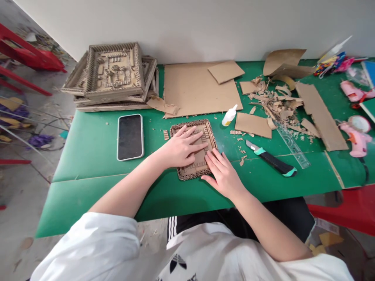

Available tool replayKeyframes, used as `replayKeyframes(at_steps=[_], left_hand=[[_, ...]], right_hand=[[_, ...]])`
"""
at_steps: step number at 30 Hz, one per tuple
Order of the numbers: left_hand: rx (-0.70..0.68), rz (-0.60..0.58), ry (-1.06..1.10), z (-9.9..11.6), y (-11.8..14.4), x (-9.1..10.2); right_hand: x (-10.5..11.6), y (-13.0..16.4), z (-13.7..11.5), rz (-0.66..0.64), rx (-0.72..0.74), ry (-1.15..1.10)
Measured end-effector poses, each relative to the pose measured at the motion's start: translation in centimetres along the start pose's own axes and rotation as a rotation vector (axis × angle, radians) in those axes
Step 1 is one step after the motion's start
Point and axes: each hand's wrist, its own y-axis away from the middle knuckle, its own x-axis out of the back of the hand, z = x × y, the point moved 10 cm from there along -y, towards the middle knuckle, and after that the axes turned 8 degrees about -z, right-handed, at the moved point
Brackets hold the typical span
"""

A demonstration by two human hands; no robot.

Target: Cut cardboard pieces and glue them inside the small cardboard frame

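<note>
A small cardboard frame [208,128] with a corrugated border and glued strips inside lies on the green table [93,148] in front of me. My left hand [183,147] rests flat on it, fingers spread over its middle. My right hand [222,171] lies flat on the frame's lower right corner, fingers pressing the cardboard. Neither hand holds anything.
A phone [130,136] lies left of the frame. A stack of finished cardboard frames [113,76] sits at the back left. A large cardboard sheet [196,89], glue bottle [229,115], utility knife [272,159], clear ruler [291,145], scraps [277,101] and pink glue guns [356,138] lie to the right.
</note>
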Motion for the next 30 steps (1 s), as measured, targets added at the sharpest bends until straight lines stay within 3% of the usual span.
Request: replayKeyframes(at_steps=[10, 16, 22, 30], left_hand=[[0.001, 0.006, 0.01, -0.1, 0.0, -0.1], [0.002, 0.016, 0.048, -0.2, -0.1, 0.1], [0.017, 0.015, 0.034, -0.4, -0.2, -0.1], [0.018, 0.045, 0.03, -0.4, -0.2, 0.0]], right_hand=[[0.0, 0.1, 0.4, 0.009, 0.0, -0.066], [2.4, 1.3, 1.7, 0.222, -0.077, -0.108], [0.8, 0.5, 0.8, 0.069, -0.035, -0.044], [0.4, 0.2, 0.7, 0.037, -0.037, -0.062]])
